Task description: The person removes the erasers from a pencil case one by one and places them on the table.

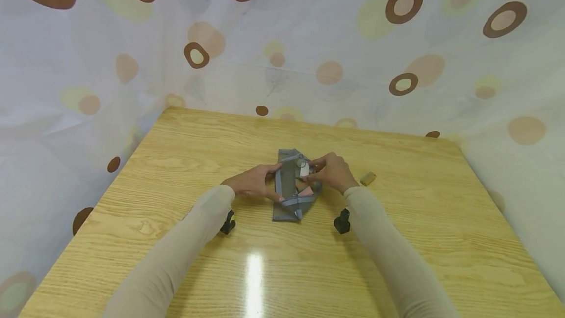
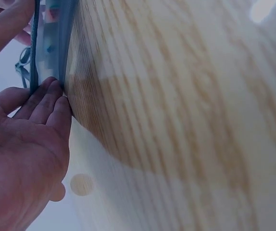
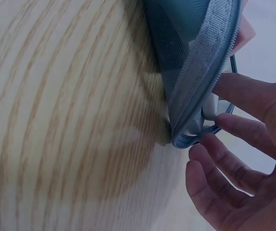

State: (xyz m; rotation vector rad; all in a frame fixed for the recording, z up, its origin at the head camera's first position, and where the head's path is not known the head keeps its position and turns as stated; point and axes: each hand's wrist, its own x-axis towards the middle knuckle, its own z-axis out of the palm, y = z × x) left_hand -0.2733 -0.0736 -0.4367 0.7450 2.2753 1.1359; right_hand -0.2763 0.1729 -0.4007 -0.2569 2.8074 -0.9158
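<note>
Near the middle of the wooden table (image 1: 212, 141), a grey zip pouch (image 1: 289, 180) lies with its mouth spread, its long side running from near to far. On its left, the person's left hand (image 1: 253, 180) grips the pouch's edge, the thumb towards the near end and the fingers towards the far end; the left wrist view shows fingertips against the pouch wall beside the zip (image 2: 33, 53). On the right side, the right hand (image 1: 333, 172) reaches to the mouth and pinches a white item (image 1: 305, 170) between thumb and finger — its other fingers loosely bent in the right wrist view. Just beside the white item, on its far side, sits a small round clear piece (image 1: 301, 163). A pink item (image 1: 306, 191) rests towards the near end of the pouch, partly sticking out past the rim.

Right of the right hand, apart from the pouch, a small yellowish-green block (image 1: 368, 178) lies on the table. Both arms wear pale sleeves (image 1: 384, 239), with a black device (image 1: 342, 221) at each wrist. Along the far side hangs a white covering (image 1: 282, 43) — printed with brown rings and pale dots.
</note>
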